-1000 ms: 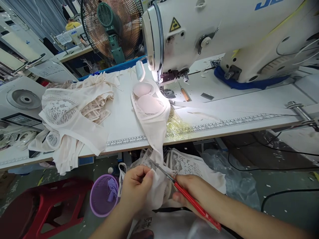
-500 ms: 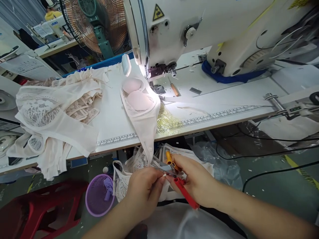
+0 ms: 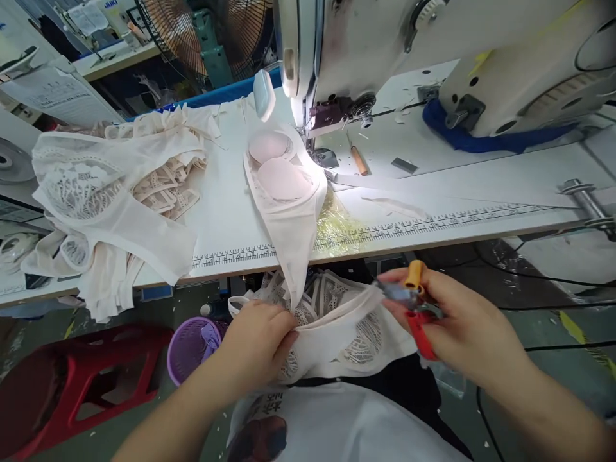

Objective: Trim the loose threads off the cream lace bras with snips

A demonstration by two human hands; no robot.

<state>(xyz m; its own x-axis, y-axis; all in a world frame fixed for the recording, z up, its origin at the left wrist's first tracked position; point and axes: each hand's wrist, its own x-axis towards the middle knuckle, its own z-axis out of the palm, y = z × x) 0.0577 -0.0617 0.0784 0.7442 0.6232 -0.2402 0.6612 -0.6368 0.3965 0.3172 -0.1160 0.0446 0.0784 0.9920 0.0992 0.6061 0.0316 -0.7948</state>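
Pinching the edge of a white lace garment (image 3: 330,343) at six o'clock, across the lap, with the left grip (image 3: 260,330), closed on it at seven! Over at four, clutching red-and-yellow-handled scissors (image 3: 407,295) in the right grip (image 3: 452,314), close by the garment. Up at eleven, spotting a padded white piece (image 3: 286,189) draped over the counter (image 3: 231,224).

Red stool (image 3: 72,372) is noted lower left | purple cloth (image 3: 210,340) is contained in purple basket (image 3: 183,353) | fan (image 3: 212,48) is seen at top
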